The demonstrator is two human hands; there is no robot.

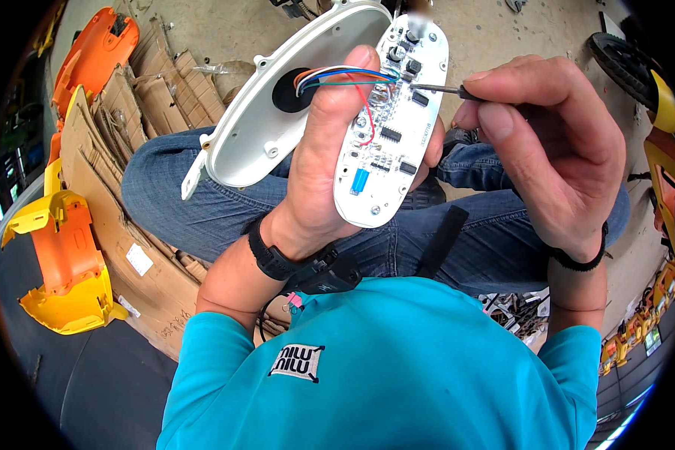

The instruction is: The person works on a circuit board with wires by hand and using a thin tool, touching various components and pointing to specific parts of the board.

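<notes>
My left hand [316,154] grips a long, oval white circuit board [394,156], thumb along its left edge and fingertips showing at the right edge. The board's component side faces up, with black chips and a blue part near its lower end. In my right hand [562,142], thumb and fingers pinch a small screwdriver [441,89], its thin metal shaft pointing left and its tip at the board's upper part. Coloured wires [341,73] run from the board into a black round opening in a white oval plastic housing [244,154], which lies left of the board.
I sit cross-legged in jeans [195,176] on the floor. Flattened cardboard [116,202] lies at left, with a yellow and orange plastic shell [66,259] and an orange shell [101,41]. A black wheel [619,67] and yellow parts [666,105] are at right.
</notes>
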